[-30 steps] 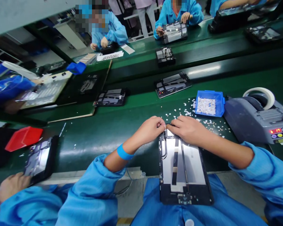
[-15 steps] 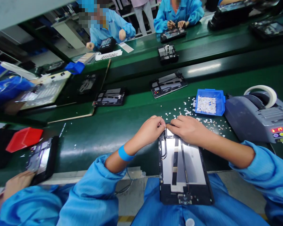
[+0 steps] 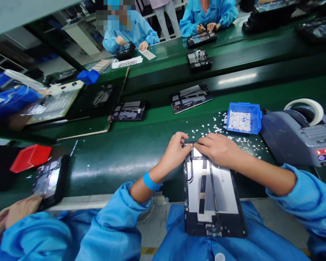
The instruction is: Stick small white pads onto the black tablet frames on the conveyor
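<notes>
An opened tablet [image 3: 225, 192], its silvery inside, dark frame and flex cables showing, leans between the green bench edge and my lap. My left hand [image 3: 176, 148] is closed at its upper left corner, thumb pressed on the top edge and fingers curled. Over the upper right part lies my right hand [image 3: 217, 148], fingers bent together and gripping the top edge, their tips close to my left thumb. Anything small between the fingertips is hidden. Beyond my right hand, small white pieces [image 3: 218, 128] are scattered on the bench, beside a blue tray [image 3: 256, 119] holding more of them.
A grey tape dispenser [image 3: 290, 137] with a tape roll stands at the right. More opened tablets [image 3: 191, 97] lie further back. To the left are a red bin [image 3: 31, 158] and a neighbour's hand [image 3: 24, 210] at another tablet [image 3: 50, 181]. Two co-workers [image 3: 208, 18] sit opposite.
My left hand has turned slightly, its index finger lifting away and its thumb lying flatter on the tablet's top edge. My right hand stays. Across the bench, a co-worker's hands have moved.
</notes>
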The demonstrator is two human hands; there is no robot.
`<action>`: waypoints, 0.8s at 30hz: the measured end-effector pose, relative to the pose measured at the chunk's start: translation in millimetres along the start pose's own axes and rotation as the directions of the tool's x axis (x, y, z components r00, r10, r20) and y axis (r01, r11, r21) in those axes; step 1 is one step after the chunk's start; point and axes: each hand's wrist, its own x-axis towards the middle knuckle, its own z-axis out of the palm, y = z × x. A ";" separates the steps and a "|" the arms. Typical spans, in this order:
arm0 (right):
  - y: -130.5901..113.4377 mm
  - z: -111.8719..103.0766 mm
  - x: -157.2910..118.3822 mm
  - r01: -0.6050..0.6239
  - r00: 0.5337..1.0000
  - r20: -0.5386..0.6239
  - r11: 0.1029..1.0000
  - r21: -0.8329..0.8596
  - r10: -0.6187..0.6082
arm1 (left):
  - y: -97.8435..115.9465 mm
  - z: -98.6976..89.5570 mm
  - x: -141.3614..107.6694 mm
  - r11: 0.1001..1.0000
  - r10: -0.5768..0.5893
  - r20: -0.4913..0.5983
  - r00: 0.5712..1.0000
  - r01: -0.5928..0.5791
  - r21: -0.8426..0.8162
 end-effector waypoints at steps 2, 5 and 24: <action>0.3 0.2 -0.2 -0.001 1.000 0.005 1.000 0.002 0.001 | -2.6 3.5 2.7 0.982 -0.094 0.031 0.995 0.098 -0.158; -0.3 -0.2 0.2 -0.008 1.000 0.019 1.000 -0.001 0.008 | -2.5 8.0 5.7 0.920 -0.184 0.080 0.980 0.200 -0.336; 2.1 -5.6 -9.3 -0.059 0.991 -0.122 0.998 0.025 0.062 | -5.8 -4.5 -16.3 0.997 0.057 -0.013 0.998 -0.058 -0.049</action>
